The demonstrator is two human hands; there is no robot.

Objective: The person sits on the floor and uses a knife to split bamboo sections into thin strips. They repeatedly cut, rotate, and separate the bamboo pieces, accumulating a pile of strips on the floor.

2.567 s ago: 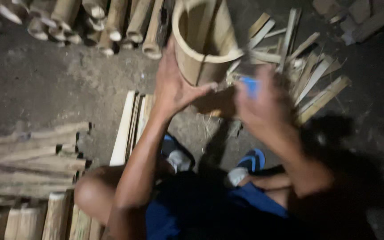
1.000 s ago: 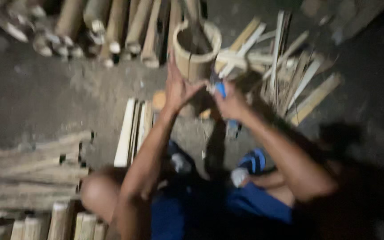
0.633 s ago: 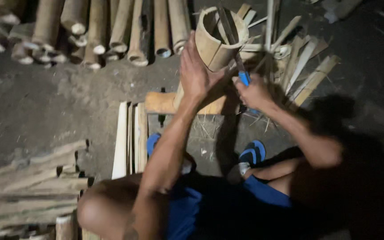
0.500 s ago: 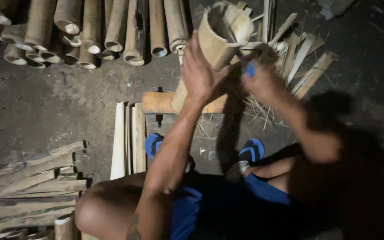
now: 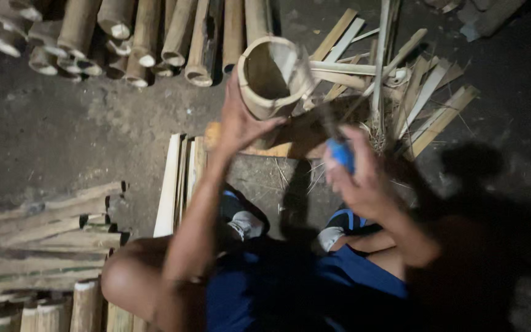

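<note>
Left hand (image 5: 238,123): clamped on the side of the hollow tan bamboo tube section (image 5: 271,77), held upright.
Right hand (image 5: 357,178): closed round a blue-handled blade tool (image 5: 341,152), blurred, just right of the tube.
Beyond: split bamboo slats (image 5: 401,80) and whole bamboo poles (image 5: 149,37) on the dirt floor (image 5: 50,135).

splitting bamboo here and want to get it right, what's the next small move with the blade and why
Probably bring the blue-handled tool in the right hand down onto the rim of the bamboo tube. The left hand steadies the tube upright on the wooden block, and the blurred blade sits off the rim, not yet in it.
</note>
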